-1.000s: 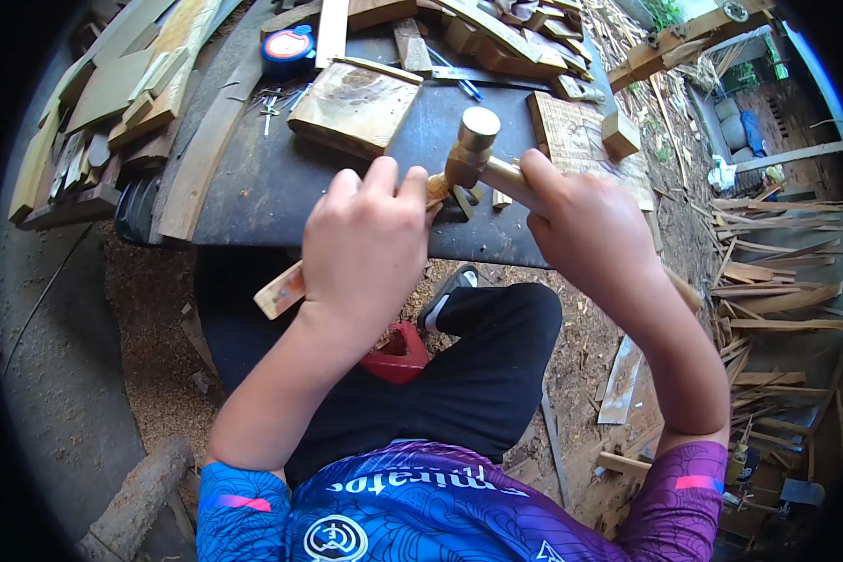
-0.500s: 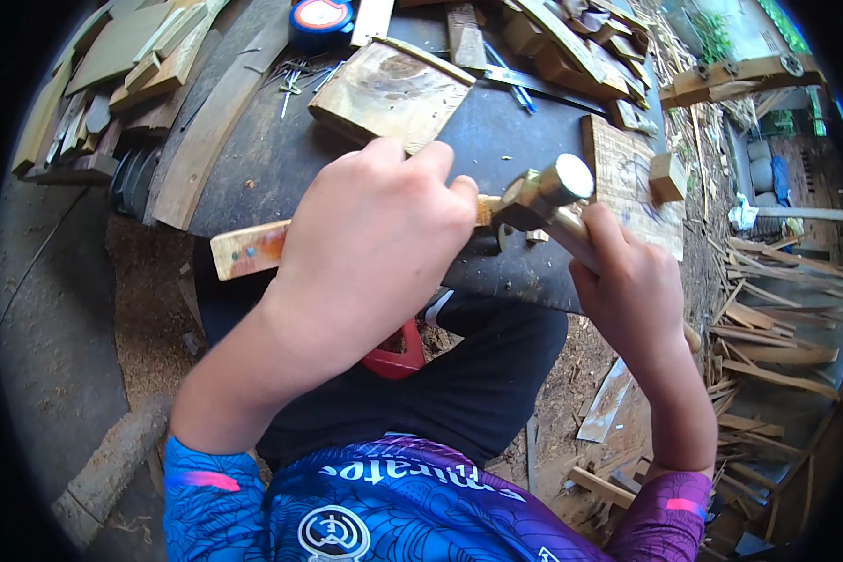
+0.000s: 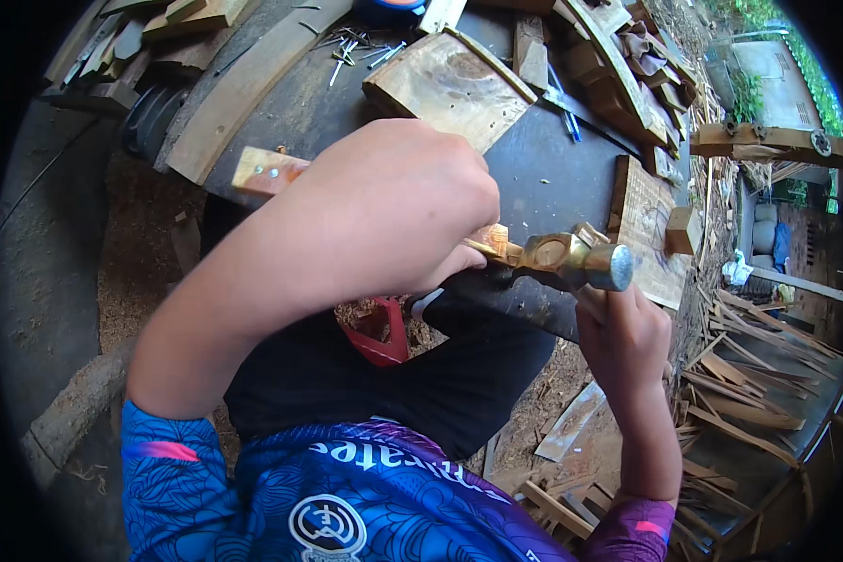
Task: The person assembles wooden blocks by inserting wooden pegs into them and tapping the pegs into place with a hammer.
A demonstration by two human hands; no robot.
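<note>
My left hand [image 3: 431, 201] is closed around a narrow wooden piece [image 3: 258, 172] with two round metal dots near its left end. Its right end comes out beyond my fingers, and my palm hides the middle. In my right hand [image 3: 628, 342] is a hammer [image 3: 551, 255], gripped by the handle just below its head. The brassy head, with a round grey face, is at the wooden piece's right end; whether they touch I cannot tell. Both hands are over the near edge of a dark worktable [image 3: 543, 192].
A square wooden block [image 3: 454, 84] lies beyond my left hand, with loose nails [image 3: 347, 54] to its left. At right are a board [image 3: 644, 225], a small wood cube [image 3: 684, 230] and stacked offcuts [image 3: 618, 75]. Beneath the table is something red [image 3: 379, 337].
My left hand has turned and raised its wrist, tilting the wooden piece down toward the right. The hammer head has dropped and swung to the right. The whole view has shifted slightly.
</note>
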